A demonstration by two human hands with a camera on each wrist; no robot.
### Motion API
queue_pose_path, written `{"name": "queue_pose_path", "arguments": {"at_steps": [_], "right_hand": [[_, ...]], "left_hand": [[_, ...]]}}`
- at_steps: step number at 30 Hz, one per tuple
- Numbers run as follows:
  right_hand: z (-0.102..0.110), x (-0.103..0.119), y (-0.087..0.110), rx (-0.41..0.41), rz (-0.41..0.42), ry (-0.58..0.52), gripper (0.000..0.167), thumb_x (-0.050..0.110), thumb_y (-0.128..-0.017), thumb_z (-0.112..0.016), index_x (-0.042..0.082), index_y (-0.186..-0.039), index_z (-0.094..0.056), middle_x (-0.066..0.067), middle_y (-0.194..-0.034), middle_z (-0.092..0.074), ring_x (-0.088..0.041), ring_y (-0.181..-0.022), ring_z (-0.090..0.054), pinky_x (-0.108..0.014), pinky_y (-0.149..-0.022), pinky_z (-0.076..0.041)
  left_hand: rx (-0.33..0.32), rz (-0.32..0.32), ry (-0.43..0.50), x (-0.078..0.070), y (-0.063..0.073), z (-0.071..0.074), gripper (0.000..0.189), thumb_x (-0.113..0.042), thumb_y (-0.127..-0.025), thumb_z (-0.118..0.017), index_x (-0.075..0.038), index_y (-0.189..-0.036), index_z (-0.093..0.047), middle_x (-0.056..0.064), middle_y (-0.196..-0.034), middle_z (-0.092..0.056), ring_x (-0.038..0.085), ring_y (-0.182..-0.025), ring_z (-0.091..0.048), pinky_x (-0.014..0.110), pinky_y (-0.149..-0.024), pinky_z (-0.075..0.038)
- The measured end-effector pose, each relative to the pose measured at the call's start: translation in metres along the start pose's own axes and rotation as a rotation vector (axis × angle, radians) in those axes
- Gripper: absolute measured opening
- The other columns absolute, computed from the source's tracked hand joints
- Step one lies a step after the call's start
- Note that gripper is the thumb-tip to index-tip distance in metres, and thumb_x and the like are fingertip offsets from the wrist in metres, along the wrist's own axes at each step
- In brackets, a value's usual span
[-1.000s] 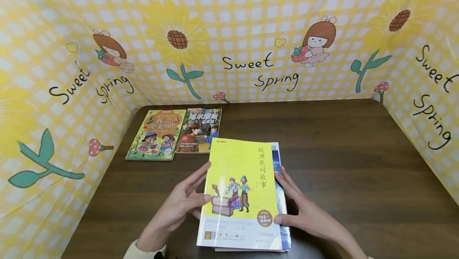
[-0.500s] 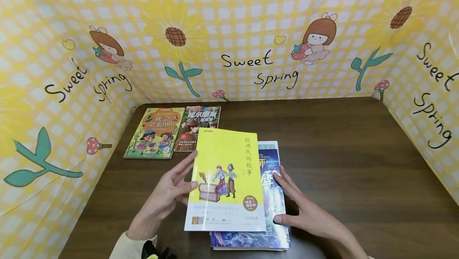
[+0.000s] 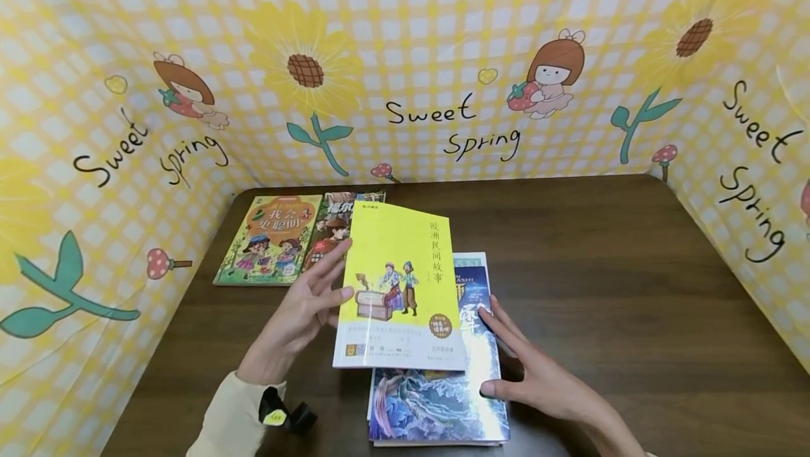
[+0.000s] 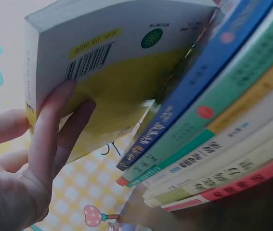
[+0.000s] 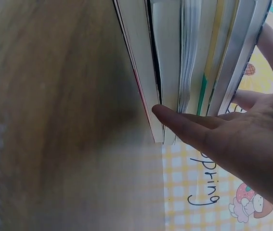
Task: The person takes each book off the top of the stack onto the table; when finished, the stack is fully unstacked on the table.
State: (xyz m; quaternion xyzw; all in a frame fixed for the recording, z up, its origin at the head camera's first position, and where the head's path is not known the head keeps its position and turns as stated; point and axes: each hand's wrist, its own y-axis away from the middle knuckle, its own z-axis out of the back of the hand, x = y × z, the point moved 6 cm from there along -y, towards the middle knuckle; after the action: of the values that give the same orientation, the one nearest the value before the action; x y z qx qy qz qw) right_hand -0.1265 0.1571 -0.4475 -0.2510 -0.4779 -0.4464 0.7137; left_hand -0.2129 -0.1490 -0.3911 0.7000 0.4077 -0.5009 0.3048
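Observation:
My left hand (image 3: 296, 320) grips a yellow book (image 3: 395, 242) by its left edge, thumb on the front cover and fingers on the back. In the left wrist view its barcoded back is tilted up, apart from the top of the book stack (image 4: 194, 144) over most of its length. A blue book (image 3: 436, 408) lies uppermost on that stack. At the stack's right side my right hand (image 3: 544, 376) rests with fairly straight fingers against the page edges (image 5: 170, 57), its thumb at the blue cover's edge.
Behind the left hand lie an orange and green picture book (image 3: 268, 239) and a darker comic-style book (image 3: 329, 232), partly covered by the yellow one. The brown table (image 3: 607, 267) ends at a yellow checked cloth (image 3: 405, 56) on three sides.
The left hand has lifted the yellow book off the stack and moved it left and away from me, uncovering much of the blue book. The right hand has barely moved.

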Motion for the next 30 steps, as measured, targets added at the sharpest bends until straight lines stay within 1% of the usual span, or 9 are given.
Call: {"name": "queue_pose_path", "arguments": {"at_steps": [6,9,13,16,21,24,27,30], "right_hand": [[0.000,-0.001,0.002,-0.011,0.037,0.010,0.091,0.029,-0.084,-0.076,0.033,-0.155,-0.018,0.004,-0.162,0.004,-0.039,-0.144,-0.006,-0.069,-0.100,-0.027],[0.001,-0.002,0.003,-0.014,0.031,0.000,0.091,0.029,-0.085,-0.076,0.034,-0.155,-0.018,0.004,-0.162,0.004,-0.038,-0.144,-0.005,-0.068,-0.101,-0.026],[0.002,-0.002,0.002,-0.018,0.027,-0.007,0.090,0.030,-0.085,-0.075,0.036,-0.154,-0.019,0.006,-0.162,0.003,-0.036,-0.145,-0.005,-0.067,-0.102,-0.026],[0.001,-0.001,0.001,-0.009,0.034,-0.019,0.089,0.029,-0.086,-0.074,0.036,-0.154,-0.017,0.005,-0.162,0.004,-0.037,-0.145,-0.005,-0.066,-0.102,-0.027],[0.000,-0.002,0.000,0.020,0.034,-0.052,0.088,0.027,-0.088,-0.072,0.034,-0.155,-0.015,0.006,-0.161,0.007,-0.037,-0.145,-0.002,-0.065,-0.102,-0.029],[0.001,-0.001,0.000,0.020,0.031,-0.047,0.088,0.028,-0.088,-0.072,0.033,-0.155,-0.015,0.007,-0.161,0.007,-0.035,-0.145,-0.002,-0.064,-0.103,-0.028],[0.001,0.000,0.000,0.019,0.024,-0.041,0.088,0.029,-0.088,-0.072,0.032,-0.155,-0.015,0.007,-0.161,0.007,-0.035,-0.146,-0.002,-0.063,-0.103,-0.028],[0.001,0.001,0.000,0.022,0.011,-0.054,0.089,0.029,-0.087,-0.072,0.032,-0.155,-0.016,0.007,-0.161,0.007,-0.034,-0.146,-0.001,-0.063,-0.104,-0.027]], "left_hand": [[-0.030,0.009,0.010,-0.008,-0.022,-0.002,0.075,0.008,-0.094,-0.051,-0.022,-0.155,-0.020,0.015,-0.158,-0.020,0.030,-0.104,-0.065,0.041,-0.060,-0.057],[-0.036,0.007,0.034,-0.011,-0.034,-0.003,0.073,0.008,-0.095,-0.051,-0.023,-0.155,-0.022,0.015,-0.156,-0.025,0.030,-0.103,-0.066,0.042,-0.062,-0.057],[-0.051,-0.003,0.065,-0.013,-0.052,-0.001,0.073,0.008,-0.095,-0.050,-0.023,-0.155,-0.022,0.014,-0.156,-0.027,0.028,-0.101,-0.066,0.042,-0.064,-0.057],[-0.056,-0.013,0.074,-0.014,-0.064,0.000,0.073,0.007,-0.096,-0.049,-0.022,-0.155,-0.020,0.012,-0.157,-0.025,0.026,-0.101,-0.067,0.040,-0.064,-0.057],[-0.074,-0.010,0.063,-0.016,-0.083,0.004,0.071,0.006,-0.096,-0.050,-0.023,-0.155,-0.021,0.008,-0.158,-0.024,0.023,-0.101,-0.066,0.035,-0.058,-0.057],[-0.086,-0.005,0.066,-0.017,-0.094,0.007,0.071,0.007,-0.096,-0.049,-0.023,-0.155,-0.022,0.009,-0.158,-0.025,0.021,-0.098,-0.067,0.032,-0.055,-0.056],[-0.103,0.012,0.053,-0.019,-0.105,0.010,0.072,0.007,-0.096,-0.049,-0.024,-0.155,-0.021,0.010,-0.160,-0.017,0.018,-0.093,-0.068,0.031,-0.054,-0.055],[-0.134,0.043,0.016,-0.019,-0.115,0.015,0.071,0.004,-0.096,-0.050,-0.026,-0.155,-0.023,0.009,-0.161,-0.011,0.015,-0.081,-0.066,0.029,-0.050,-0.052]]}}
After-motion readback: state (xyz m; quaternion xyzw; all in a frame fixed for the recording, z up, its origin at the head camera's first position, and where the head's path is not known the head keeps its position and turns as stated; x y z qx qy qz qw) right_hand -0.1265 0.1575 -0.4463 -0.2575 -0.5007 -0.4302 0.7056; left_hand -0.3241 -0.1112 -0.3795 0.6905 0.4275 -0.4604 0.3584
